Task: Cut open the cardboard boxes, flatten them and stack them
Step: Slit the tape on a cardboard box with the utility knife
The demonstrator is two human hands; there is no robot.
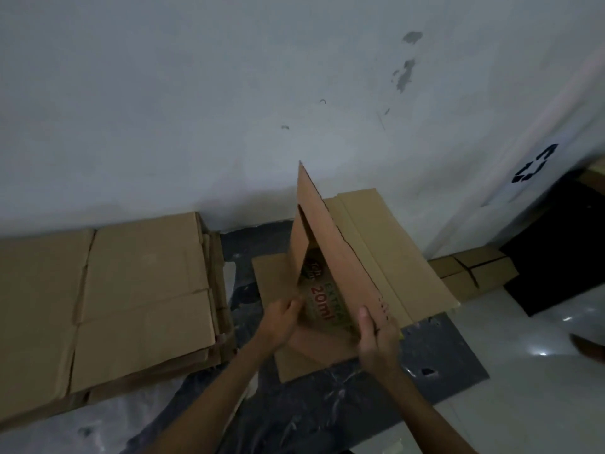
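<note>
A brown cardboard box [357,257], cut open, stands like a tent on the floor in the middle of the view, with red "20ml" print showing inside. My left hand [281,319] grips the near edge of its left panel. My right hand [376,335] grips the near edge of its right panel, thumb on top. A flap [271,273] of the box lies flat on the floor to the left. A thick stack of flattened boxes [108,299] lies to the left, against the wall.
A white wall [229,109] rises right behind the boxes. A dark plastic sheet [360,398] covers the floor under me. More cardboard [471,273] lies at the right beside a black object [563,247]. A white panel with a recycling mark [537,165] leans at the right.
</note>
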